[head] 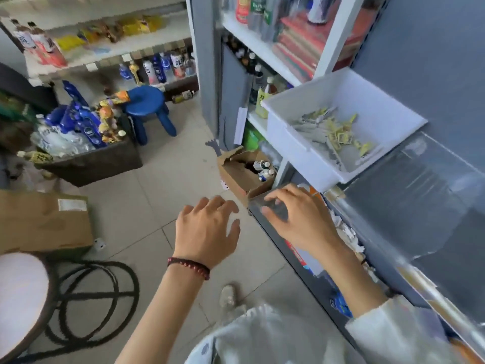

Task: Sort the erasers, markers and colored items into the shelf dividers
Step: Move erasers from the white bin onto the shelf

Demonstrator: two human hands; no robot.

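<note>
at far left a flat carton (44, 222) lies on the tiled floor, with a black cable (99, 298) looped just in front of it. behind them a dark crate (91, 164) is heaped with bottles, and a blue stool (145, 101) stands beside it.

the left hand (207, 227) hovers palm down over the floor, holding nothing; its fingers (210, 203) are spread and loosely bent. a dark red bracelet (189, 266) sits on the wrist.

right of it an open box (236, 177) with a few bottles inside stands on the floor against the shelf (275, 237).

the right hand (301, 219) reaches over the shelf's front corner. its fingers (278, 194) and thumb curl round the end of a clear divider (256, 204), the thumb showing through the plastic. white scraps and coloured items lie in the shelf compartment under the wrist and forearm, too blurred to name.

above the hand a white bin (288, 143) juts out from the next shelf level. a loose pile of small grey and yellow pieces (338, 135) lies on its bottom.
</note>
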